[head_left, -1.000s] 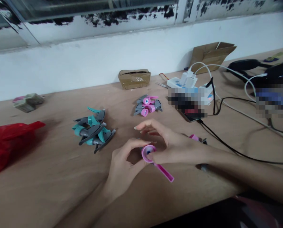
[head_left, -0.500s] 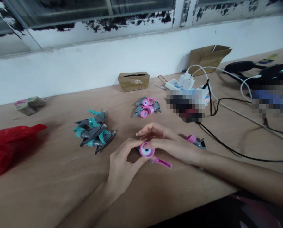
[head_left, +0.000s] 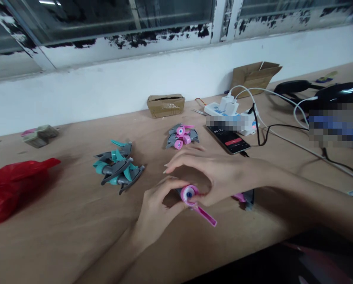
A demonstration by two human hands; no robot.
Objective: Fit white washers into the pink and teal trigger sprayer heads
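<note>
A pink and grey trigger spray head (head_left: 185,190) is pinched between the thumb and fingers of my left hand (head_left: 154,211). Its round pink collar faces me, showing a white insert with a blue centre, and its pink lever (head_left: 207,217) points down to the right. The thumb of my right hand (head_left: 223,175) touches the collar's opening, while the other fingers arch over it, apart from the piece. Another pink and grey spray head (head_left: 249,198) lies partly hidden under my right wrist. Beyond my hands sits a small pile of pink and grey spray heads (head_left: 182,137).
Several teal and grey spray heads (head_left: 117,167) are piled at left, near a red plastic bag (head_left: 16,185). A phone (head_left: 229,140), a power strip (head_left: 216,109) and cables lie at right. Two cardboard boxes, one small (head_left: 166,106) and one larger (head_left: 253,79), stand by the wall.
My hands and the spray head have moved slightly right and toward me. The right hand's fingers have lifted and spread wider, with its thumb now at the collar's lower right.
</note>
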